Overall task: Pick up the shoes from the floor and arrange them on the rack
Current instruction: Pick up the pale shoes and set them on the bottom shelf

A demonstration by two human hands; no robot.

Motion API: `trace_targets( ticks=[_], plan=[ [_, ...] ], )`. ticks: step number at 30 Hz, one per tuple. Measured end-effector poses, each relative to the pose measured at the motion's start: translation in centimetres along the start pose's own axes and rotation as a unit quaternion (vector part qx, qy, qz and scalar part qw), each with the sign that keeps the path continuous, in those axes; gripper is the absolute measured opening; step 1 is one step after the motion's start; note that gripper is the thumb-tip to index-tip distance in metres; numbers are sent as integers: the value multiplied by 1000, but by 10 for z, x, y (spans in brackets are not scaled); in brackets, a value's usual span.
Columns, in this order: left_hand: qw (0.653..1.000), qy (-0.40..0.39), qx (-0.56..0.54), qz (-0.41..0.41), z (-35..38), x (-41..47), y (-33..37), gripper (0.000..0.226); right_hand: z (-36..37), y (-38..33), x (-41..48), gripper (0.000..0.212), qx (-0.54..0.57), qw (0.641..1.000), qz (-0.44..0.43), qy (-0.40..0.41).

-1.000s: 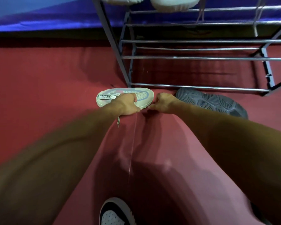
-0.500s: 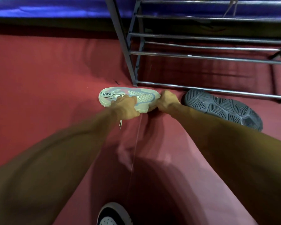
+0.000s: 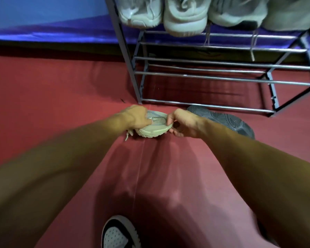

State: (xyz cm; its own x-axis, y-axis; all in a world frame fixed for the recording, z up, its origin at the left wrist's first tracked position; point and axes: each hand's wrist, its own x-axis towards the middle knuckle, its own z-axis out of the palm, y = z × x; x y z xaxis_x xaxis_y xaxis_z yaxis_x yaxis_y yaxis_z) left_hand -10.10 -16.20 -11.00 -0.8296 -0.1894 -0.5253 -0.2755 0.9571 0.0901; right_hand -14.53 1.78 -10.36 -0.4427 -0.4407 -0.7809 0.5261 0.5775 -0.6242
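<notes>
Now left hand (image 3: 135,116) and right hand (image 3: 185,124) fingers clamp a pale, thick-soled mesh shoe (image 3: 153,129)

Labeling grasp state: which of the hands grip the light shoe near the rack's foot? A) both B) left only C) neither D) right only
A: the left hand and right hand each grip an end of the light shoe.

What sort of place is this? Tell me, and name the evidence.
Likely an indoor shoe-storage corner: a metal shoe rack holding pale sneakers, a red floor covering, a dark shoe lying sole-up.
</notes>
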Motion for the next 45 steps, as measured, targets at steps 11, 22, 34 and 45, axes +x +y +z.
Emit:
trace_targets(
  ticks=[11,22,34,45],
  plan=[
    [949,282,-129,63,-35,-58,32,40,-66,36,-107,17,162,982,-88,48],
    [785,98,-612,-13,-36,-77,65,65,-31,10,-109,26,291,942,-166,30],
    [648,42,-760,-32,-40,-41,41,20,18,-45,-52,35,353,913,-198,60],
    [583,112,-800,-86,-64,8,34,8,26,-77,0,31,438,879,-185,40]
  ],
)
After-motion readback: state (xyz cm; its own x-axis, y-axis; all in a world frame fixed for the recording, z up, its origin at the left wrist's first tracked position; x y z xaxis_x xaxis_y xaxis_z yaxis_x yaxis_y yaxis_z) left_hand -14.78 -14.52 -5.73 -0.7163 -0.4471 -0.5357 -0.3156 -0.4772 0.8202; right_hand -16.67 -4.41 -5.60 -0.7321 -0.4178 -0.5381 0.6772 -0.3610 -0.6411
